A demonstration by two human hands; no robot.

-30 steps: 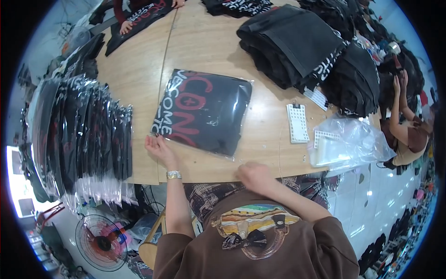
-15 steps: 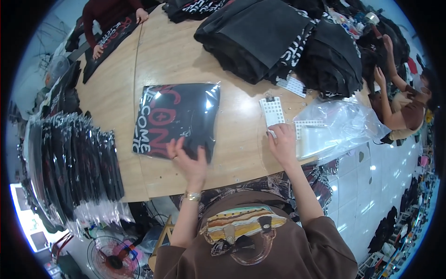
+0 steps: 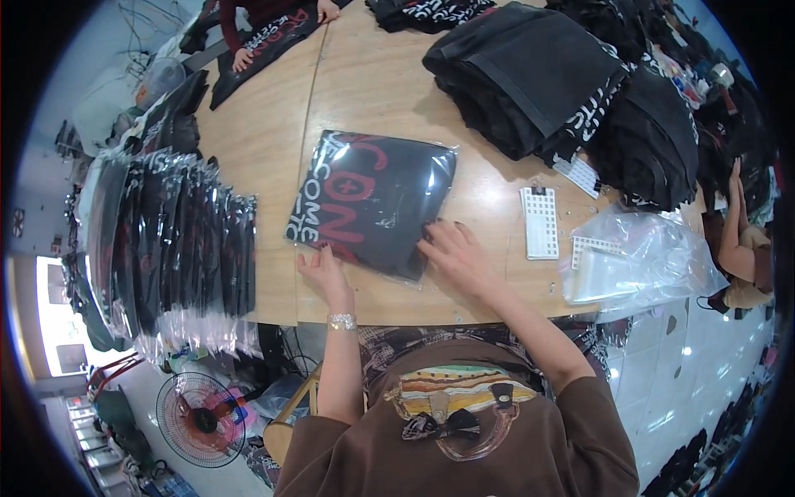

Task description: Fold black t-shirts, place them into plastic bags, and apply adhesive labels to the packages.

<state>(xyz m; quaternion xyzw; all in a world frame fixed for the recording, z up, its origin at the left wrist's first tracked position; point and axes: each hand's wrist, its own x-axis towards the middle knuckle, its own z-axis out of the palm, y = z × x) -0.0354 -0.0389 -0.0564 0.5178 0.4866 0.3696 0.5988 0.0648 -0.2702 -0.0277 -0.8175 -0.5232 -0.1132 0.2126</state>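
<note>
Two hands [image 3: 330, 279] [image 3: 458, 257] touch bagged fabric [image 3: 381, 203] (black) — left perhaps pinching.

Pale wooden table, glossy tiled floor [image 3: 642, 402], bright opening [image 3: 62, 323] at left.

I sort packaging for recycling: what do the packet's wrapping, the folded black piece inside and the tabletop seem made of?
Wrapping: glossy clear plastic film, by its bright glare and see-through surface.
Folded black piece: probably matte fabric, from its dark, printed surface; fibre unclear.
Tabletop: wood or wood-look laminate, smooth, by its tan colour and soft sheen.
</note>
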